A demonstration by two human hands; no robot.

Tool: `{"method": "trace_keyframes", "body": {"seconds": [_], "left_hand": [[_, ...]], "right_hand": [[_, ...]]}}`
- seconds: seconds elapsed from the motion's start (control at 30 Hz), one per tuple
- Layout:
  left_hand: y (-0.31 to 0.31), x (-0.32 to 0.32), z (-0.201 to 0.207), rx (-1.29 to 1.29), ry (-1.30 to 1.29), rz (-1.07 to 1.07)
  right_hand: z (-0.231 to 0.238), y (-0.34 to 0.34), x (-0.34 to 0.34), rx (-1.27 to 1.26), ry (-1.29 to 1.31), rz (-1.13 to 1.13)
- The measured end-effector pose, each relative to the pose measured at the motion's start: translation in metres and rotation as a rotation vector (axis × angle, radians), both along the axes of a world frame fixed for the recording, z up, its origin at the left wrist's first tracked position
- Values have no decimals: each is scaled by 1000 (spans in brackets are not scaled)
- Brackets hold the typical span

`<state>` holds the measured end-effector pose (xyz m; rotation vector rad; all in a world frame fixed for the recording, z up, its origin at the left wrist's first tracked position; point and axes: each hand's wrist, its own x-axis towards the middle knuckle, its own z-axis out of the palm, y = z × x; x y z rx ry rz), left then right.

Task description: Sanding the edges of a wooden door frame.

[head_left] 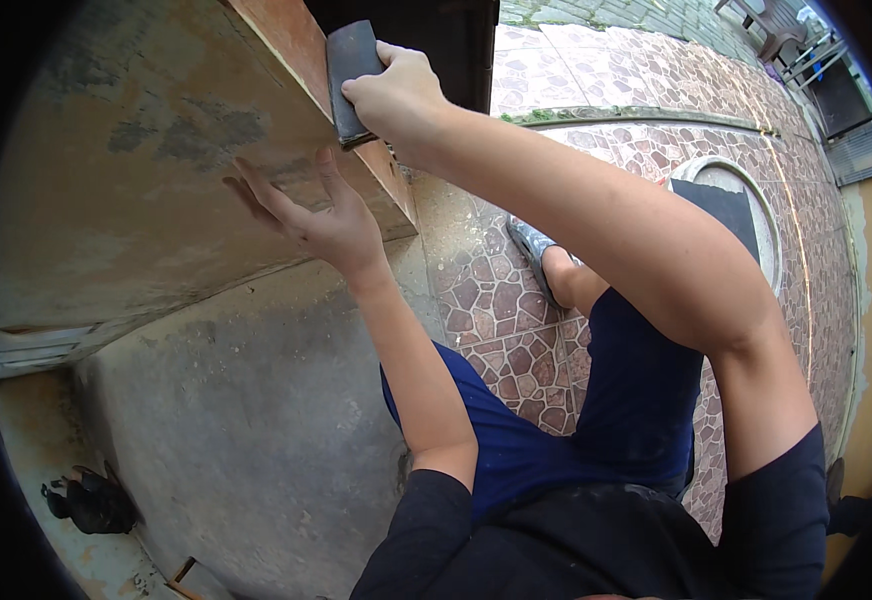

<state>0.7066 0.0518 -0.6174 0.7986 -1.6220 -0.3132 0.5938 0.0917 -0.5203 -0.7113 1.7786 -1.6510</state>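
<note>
My right hand (401, 95) grips a dark grey sandpaper block (353, 75), fingers wrapped round its side and thumb pressed on its face. The block lies against the reddish-brown edge (301, 50) of a wall or door opening. Lower and to the left, my left hand (311, 215) is open, fingers spread and holding nothing. It is in front of the worn, stained tan wall (156, 190); whether it touches the surface I cannot tell.
A round whitish stool or lid (774, 240) with a dark sheet (721, 210) on it stands right of my leg. Stone-patterned tiles (516, 300) meet a grey concrete floor (256, 430). A dark object (96, 500) lies lower left; a brown chair (781, 35) stands far right.
</note>
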Motion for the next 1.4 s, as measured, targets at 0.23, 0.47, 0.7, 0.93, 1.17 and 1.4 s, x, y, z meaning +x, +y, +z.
{"method": "trace_keyframes", "body": {"seconds": [0.23,0.47,0.7,0.93,1.17,1.4], "left_hand": [[0,1,2,51,-27,-13],[-10,18,1,-38,-96,57],[-29,42,-9,-41,-137,300],[-27,28,-31,104,-145,260],[-26,20,-30,297,-37,144],[-26,11,-28,297,4,96]], "right_hand": [[-10,-5,6,99,-38,-66],[-20,11,26,196,-94,-64],[-33,3,35,192,-83,-113],[-38,0,31,218,-5,-144],[-35,-3,22,229,-180,-98],[-24,-5,2,280,-214,-73]]}}
